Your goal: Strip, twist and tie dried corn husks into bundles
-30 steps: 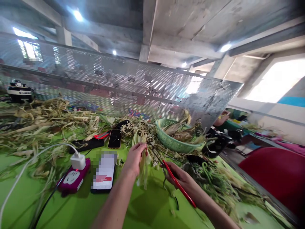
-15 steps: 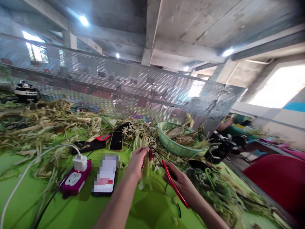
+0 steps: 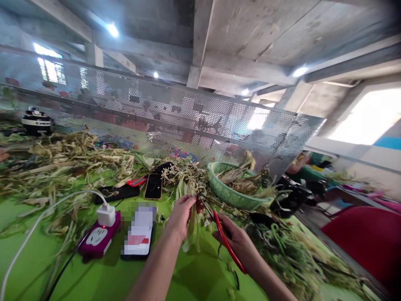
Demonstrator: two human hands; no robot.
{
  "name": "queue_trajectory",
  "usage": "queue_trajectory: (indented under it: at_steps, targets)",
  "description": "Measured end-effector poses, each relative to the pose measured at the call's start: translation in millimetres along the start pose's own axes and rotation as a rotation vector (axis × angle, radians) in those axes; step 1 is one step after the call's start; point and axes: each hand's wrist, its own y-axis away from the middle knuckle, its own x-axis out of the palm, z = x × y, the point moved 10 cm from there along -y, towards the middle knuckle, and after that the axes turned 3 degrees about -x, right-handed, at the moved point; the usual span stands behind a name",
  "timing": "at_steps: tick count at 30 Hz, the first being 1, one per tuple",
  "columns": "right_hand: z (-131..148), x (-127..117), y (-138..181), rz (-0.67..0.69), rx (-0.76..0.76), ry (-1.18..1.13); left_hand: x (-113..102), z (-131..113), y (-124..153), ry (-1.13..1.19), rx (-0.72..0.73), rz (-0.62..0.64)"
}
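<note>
My left hand (image 3: pixel 181 215) is closed around a bunch of pale, limp plant leaves (image 3: pixel 191 234), pinching it near the top. The leaves hang down over the green table. My right hand (image 3: pixel 233 236) grips red-handled scissors (image 3: pixel 223 234), with the long handle running along the palm. Their thin metal tips reach the stems right beside my left fingertips. How far apart the blades are is too small to tell.
Behind my hands stands a green basket (image 3: pixel 238 198) of dry leaves. Plant scraps (image 3: pixel 282 246) heap at right, dry husks (image 3: pixel 78 150) at left. A phone (image 3: pixel 138 234), a purple power strip (image 3: pixel 100 238) with a white cable, and another phone (image 3: pixel 153 187) lie at left.
The scissors and both hands stay almost in place, the right hand shifting slightly left. At the far left edge, part of another person's hand has come into view.
</note>
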Motion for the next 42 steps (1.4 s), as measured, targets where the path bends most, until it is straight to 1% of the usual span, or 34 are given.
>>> queue_trajectory:
  at_steps: [3, 7, 9, 11, 13, 15, 17, 20, 22, 23, 25, 27, 28, 30, 32, 33, 35, 37, 39, 40, 42]
  targets:
    - [-4.6, 0.8, 0.2, -0.015, 0.016, -0.001, -0.7, -1.3, 0.7, -0.005, 0.008, -0.015]
    - [-4.2, 1.0, 1.1, -0.032, 0.005, -0.044, 0.7, -4.0, 1.4, -0.008, 0.016, -0.009]
    - [-6.5, -4.2, 0.2, -0.052, 0.007, -0.071, -0.8, -5.9, 1.2, -0.015, 0.022, -0.017]
    - [-12.9, -15.8, -2.1, -0.088, 0.019, -0.050, -5.9, -7.5, 0.9, -0.041, 0.025, -0.053]
    - [-21.8, -32.1, -5.4, -0.125, 0.029, 0.057, -12.3, -10.8, 1.1, -0.073, 0.047, -0.102]
    - [-32.8, -49.8, -8.3, -0.154, 0.054, 0.251, -17.0, -14.6, 1.6, -0.098, 0.073, -0.139]
    - [-46.1, -62.9, -10.0, -0.145, 0.106, 0.456, -18.6, -17.2, 2.0, -0.107, 0.088, -0.151]
    - [-56.2, -68.9, -10.9, -0.076, 0.115, 0.653, -20.7, -17.8, 1.8, -0.094, 0.085, -0.169]
    - [-55.8, -69.1, -10.3, -0.044, 0.115, 0.729, -21.8, -17.5, 1.2, -0.074, 0.082, -0.177]
    - [-52.6, -70.4, -9.9, -0.055, 0.120, 0.748, -22.0, -17.5, 0.9, -0.064, 0.084, -0.177]
    - [-39.1, -73.3, -10.1, -0.121, 0.113, 0.706, -20.9, -17.3, 0.2, -0.047, 0.090, -0.163]
    - [-18.0, -68.6, -12.7, -0.167, 0.048, 0.494, -17.4, -16.4, -0.1, -0.040, 0.092, -0.133]
    - [-7.5, -60.5, -15.2, -0.142, 0.011, 0.337, -15.0, -15.7, 0.0, -0.041, 0.093, -0.114]
    - [9.3, -41.9, -20.0, -0.084, -0.011, 0.027, -8.3, -13.6, 0.6, -0.056, 0.093, -0.068]
    - [23.2, -22.0, -23.7, -0.025, -0.024, -0.196, -1.0, -10.2, 1.6, -0.074, 0.085, -0.020]
    - [28.3, -14.4, -24.9, -0.014, -0.037, -0.269, 2.1, -7.9, 2.0, -0.078, 0.076, 0.000]
    - [29.5, -7.1, -25.9, -0.046, -0.044, -0.339, 6.3, -2.7, 2.6, -0.078, 0.049, 0.028]
    - [20.0, -6.3, -24.5, -0.096, -0.020, -0.339, 7.4, 0.9, 2.5, -0.097, 0.025, 0.040]
    - [8.1, -9.2, -21.3, -0.125, 0.001, -0.300, 4.8, -0.7, 2.0, -0.157, 0.031, 0.023]
    - [3.4, -12.0, -19.3, -0.134, 0.003, -0.268, 1.7, -5.1, 2.1, -0.196, 0.058, -0.005]
    - [-1.6, -18.5, -15.3, -0.139, -0.006, -0.178, -6.1, -23.2, 5.5, -0.291, 0.178, -0.100]
